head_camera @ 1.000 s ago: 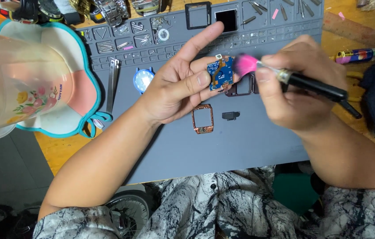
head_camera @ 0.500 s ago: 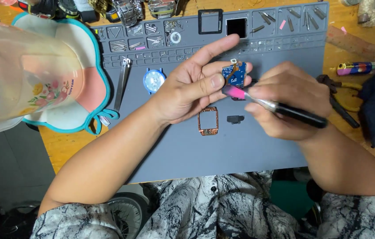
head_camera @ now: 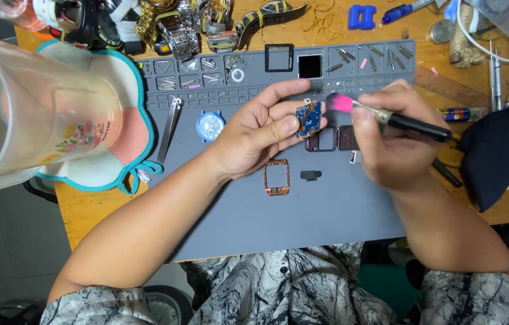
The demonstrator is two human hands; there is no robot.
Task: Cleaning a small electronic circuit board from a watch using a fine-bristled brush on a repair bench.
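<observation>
My left hand (head_camera: 258, 129) pinches a small blue circuit board (head_camera: 308, 118) between thumb and fingers, above a grey work mat (head_camera: 326, 204). My right hand (head_camera: 389, 135) grips a black-handled brush (head_camera: 410, 125) whose pink bristles (head_camera: 340, 103) sit just right of the board's top edge. Under the board lie two dark square watch cases (head_camera: 329, 138). A copper-coloured square frame (head_camera: 276, 177) and a small black part (head_camera: 310, 175) lie on the mat below my left hand.
Metal tweezers (head_camera: 170, 123) and a round blue piece (head_camera: 210, 126) lie left on the mat. The mat's top trays hold screws and two square black frames (head_camera: 293, 60). A clear plastic jug (head_camera: 26, 114) stands at left over a flower-shaped tray (head_camera: 119, 165). Watches are heaped along the desk's top edge; a dark cloth (head_camera: 501, 150) lies at right.
The brush's pink bristles swept down to the board's lower edge, then back up to its top right. My left hand kept holding the board.
</observation>
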